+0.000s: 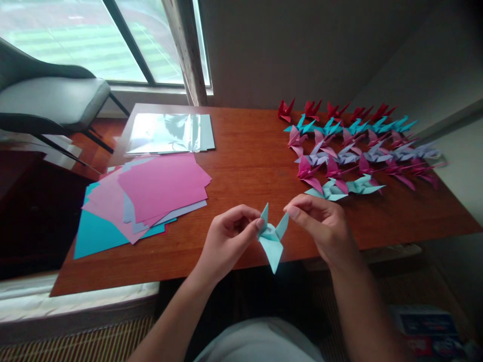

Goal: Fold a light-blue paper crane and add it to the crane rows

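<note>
A light blue, partly folded paper crane [272, 240] hangs over the near edge of the wooden table [249, 151]. My left hand [228, 241] pinches its left point between thumb and fingers. My right hand [324, 223] pinches its right point the same way. The crane's long tip points down toward my lap. Rows of finished paper cranes [354, 146] in red, turquoise, pink, lavender and magenta stand on the table's right side, with two light blue cranes [345, 187] closest to my right hand.
A fanned stack of pink, lavender and turquoise paper sheets [151, 196] lies at the table's left. Behind it sits a clear plastic sleeve with paper [169, 133]. A grey chair [49, 95] stands by the window at far left. A wall bounds the table's right.
</note>
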The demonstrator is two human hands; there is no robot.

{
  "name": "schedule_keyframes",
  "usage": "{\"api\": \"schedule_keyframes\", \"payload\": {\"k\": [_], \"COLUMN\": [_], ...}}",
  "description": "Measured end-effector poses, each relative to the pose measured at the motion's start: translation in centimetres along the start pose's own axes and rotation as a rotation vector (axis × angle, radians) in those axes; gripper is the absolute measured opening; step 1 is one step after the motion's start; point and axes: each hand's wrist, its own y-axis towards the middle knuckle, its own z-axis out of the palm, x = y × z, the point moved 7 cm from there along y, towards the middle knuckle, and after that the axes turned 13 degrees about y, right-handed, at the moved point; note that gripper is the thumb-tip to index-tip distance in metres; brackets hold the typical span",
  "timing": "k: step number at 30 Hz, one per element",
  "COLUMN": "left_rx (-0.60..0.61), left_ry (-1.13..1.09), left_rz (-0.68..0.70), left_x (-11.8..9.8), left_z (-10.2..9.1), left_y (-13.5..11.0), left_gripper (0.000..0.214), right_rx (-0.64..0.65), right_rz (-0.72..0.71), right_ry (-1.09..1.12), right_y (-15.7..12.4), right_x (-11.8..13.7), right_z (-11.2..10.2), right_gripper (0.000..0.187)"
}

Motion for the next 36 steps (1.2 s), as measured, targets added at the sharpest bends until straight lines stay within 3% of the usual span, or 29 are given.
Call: {"api": "schedule_keyframes", "payload": {"k": [6,13,26,30,36], "left_rx": [-0.026,-0.079,-0.382,-0.422,-0.442], "left_ry": [0.236,0.431,0.889,0.980,0.997], "left_rz": [0.124,0.259,0.608,0.734,0.756], "left_x": [-0.6,-1.9,-3.8,-4.3,-4.4], "left_z": [-0.2,0.0,0.8,1.2,1.2], "left_y": [-0.4,-0.8,-2.5,-3.0,-3.1], "left_gripper": [0.017,0.006,0.010,0.010,0.009], "right_rx": [-0.004,0.112,-0.049,-0.068,-0.044], "right_rz": [-0.229,-0.291,-0.459,-0.523,-0.578], "right_ry": [-0.174,-0.273,-0.581,-0.626,-0.621], "right_y": [-0.2,-0.5,-1.9,-2.3,-2.5], "right_x": [2.4,2.6,4.2,4.8,5.1], "right_z": [1.0,2.6,3.6,3.9,4.4], "right_gripper": [0.004,0.006,0.004,0.006,0.011]}}
